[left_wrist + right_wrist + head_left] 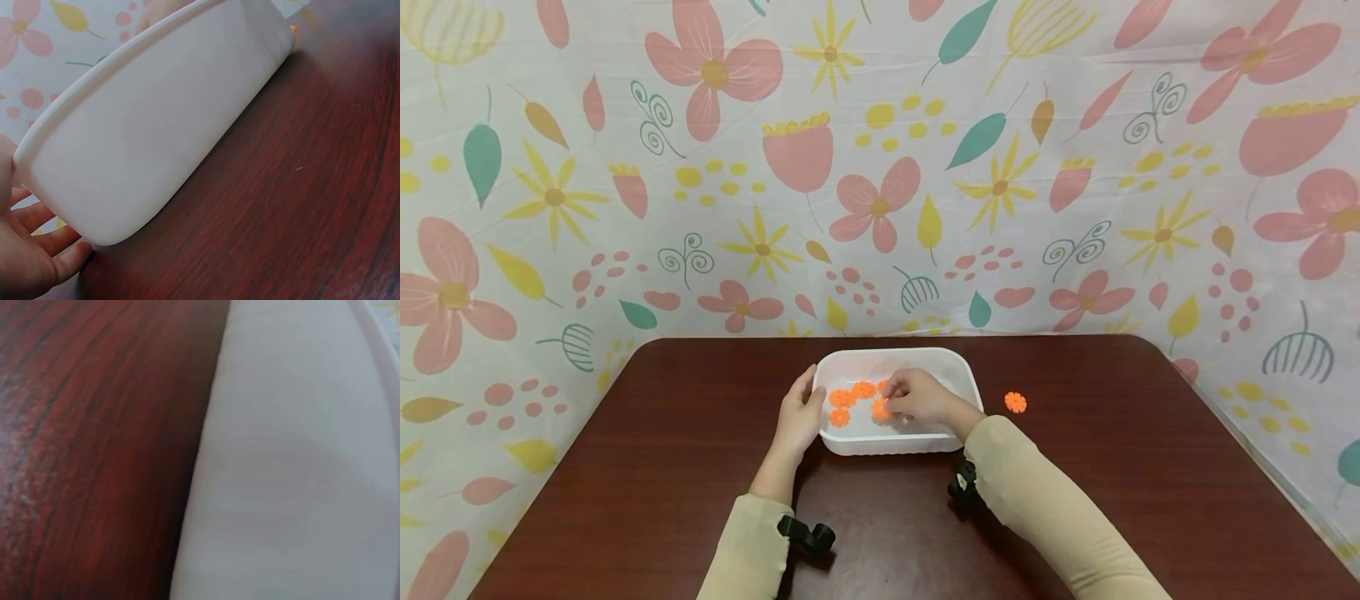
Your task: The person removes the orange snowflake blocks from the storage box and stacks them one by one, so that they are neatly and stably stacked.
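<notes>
A white plastic tub [891, 446] stands on the table, holding several flat orange flower-shaped discs [841, 398], mostly toward its left half. My left hand [799, 414] grips the tub's left end, the thumb at the rim and the fingers along the outer wall, as the left wrist view also shows. Inside the tub is my right hand [922, 396], its bent fingertips pinching an orange disc [880, 410] low over the bottom. Another disc there is partly hidden by these fingers. The right wrist view shows only the tub's outer wall [287, 462] and the tabletop.
One more orange disc [1015, 402] lies on the dark wooden table [1075, 483], right of the tub. A flower-patterned cloth [880, 275] hangs behind the table and along both sides. Black wrist mounts [807, 536] sit at both sleeves.
</notes>
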The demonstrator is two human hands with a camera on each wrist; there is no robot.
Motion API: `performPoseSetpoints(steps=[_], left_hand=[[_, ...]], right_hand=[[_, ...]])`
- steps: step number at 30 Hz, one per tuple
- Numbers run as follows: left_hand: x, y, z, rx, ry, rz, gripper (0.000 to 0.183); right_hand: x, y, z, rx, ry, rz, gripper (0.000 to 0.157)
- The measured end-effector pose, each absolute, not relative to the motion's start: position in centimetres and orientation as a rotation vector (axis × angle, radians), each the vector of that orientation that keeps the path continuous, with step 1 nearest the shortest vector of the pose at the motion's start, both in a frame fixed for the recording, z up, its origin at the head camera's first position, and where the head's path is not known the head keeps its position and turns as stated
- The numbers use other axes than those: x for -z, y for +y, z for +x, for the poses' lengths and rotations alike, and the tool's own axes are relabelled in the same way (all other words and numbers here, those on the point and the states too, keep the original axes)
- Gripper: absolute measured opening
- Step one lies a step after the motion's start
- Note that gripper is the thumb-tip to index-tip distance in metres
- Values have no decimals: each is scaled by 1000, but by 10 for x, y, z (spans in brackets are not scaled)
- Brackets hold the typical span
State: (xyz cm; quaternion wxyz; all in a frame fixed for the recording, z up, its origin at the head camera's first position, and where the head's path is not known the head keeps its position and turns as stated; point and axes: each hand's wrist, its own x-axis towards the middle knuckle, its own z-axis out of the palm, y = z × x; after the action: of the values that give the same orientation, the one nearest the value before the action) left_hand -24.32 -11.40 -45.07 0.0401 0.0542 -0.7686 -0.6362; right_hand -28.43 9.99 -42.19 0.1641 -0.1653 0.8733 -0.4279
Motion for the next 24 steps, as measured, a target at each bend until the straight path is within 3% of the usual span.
performPoseSetpoints(steps=[24], left_hand=[[451,-114,-242,1929,-2341,129,50]], right_hand=[[403,127,-282,1457,2459,-399,18]])
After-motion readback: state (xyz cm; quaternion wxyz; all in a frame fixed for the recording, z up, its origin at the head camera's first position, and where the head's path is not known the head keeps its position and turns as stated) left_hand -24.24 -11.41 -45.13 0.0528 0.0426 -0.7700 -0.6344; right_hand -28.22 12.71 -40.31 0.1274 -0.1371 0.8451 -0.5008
